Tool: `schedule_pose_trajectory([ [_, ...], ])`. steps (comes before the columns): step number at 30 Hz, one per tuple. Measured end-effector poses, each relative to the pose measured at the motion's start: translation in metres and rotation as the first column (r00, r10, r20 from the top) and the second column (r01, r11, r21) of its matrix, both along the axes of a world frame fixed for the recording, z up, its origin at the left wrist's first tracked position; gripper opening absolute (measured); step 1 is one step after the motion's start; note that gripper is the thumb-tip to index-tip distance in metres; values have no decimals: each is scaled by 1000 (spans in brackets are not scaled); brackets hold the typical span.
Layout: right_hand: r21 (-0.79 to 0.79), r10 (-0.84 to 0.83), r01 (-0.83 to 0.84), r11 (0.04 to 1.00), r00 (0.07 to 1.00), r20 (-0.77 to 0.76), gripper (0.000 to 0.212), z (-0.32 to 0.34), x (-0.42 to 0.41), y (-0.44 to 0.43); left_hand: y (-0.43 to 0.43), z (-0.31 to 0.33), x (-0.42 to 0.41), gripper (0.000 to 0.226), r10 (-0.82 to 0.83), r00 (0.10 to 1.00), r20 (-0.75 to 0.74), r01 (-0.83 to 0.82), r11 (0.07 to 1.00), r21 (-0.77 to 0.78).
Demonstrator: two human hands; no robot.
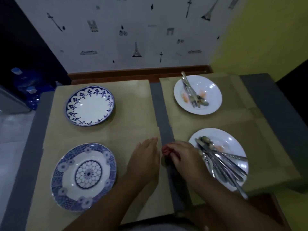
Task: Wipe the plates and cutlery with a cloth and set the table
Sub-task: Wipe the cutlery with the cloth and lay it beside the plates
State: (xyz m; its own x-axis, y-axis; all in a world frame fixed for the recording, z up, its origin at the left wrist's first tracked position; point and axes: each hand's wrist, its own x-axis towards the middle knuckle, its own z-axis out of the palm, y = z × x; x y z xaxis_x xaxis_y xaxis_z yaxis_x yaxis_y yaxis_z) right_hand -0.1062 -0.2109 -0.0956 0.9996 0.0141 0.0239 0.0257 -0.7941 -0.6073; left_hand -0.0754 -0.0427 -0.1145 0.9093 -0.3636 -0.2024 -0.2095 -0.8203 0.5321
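- Head view: right hand (183, 155) pinches red cloth (165, 150) just left of near white plate (236, 145); left hand (145, 157) lies spread, further left.
- Judged step: wiping about to start; next needs cutlery (221, 165) lifted off that plate.

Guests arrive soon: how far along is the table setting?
Barely begun. Done: far blue plate and near blue plate look clean. In hand: right hand grips the red cloth, left hand lies flat beside it. Left: far white plate and near white plate, orange-smeared, holding piled cutlery.
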Motion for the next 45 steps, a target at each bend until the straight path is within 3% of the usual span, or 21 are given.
schedule_pose_trajectory([
  [7,-20,-101,101,995,995,-3,31,9,-38,-96,-101,16,-22,36,7,995,-104,-22,989,-149],
  [12,-24,-191,191,981,981,-27,32,11,-58,-150,-161,13,-30,20,137,963,-233,-185,962,-199],
  [17,0,-218,218,976,976,-16,30,11,-70,-183,-196,8,-33,26,367,794,-485,-508,838,-198],
  [20,31,-221,221,975,975,-11,28,11,-73,-198,-209,7,-39,22,435,706,-559,-620,762,-190],
  [27,79,-197,197,977,980,-7,34,11,-74,-208,-232,3,-41,15,532,626,-570,-717,681,-151],
  [33,102,-198,197,975,980,-4,30,9,-69,-212,-234,3,-40,5,537,525,-660,-809,556,-191],
  [41,209,-110,92,974,991,75,34,32,-51,-191,-204,35,-21,15,491,638,-593,-769,435,-467],
  [45,240,-78,54,969,992,94,28,46,-36,-167,-183,59,-5,20,427,624,-655,-781,352,-515],
])
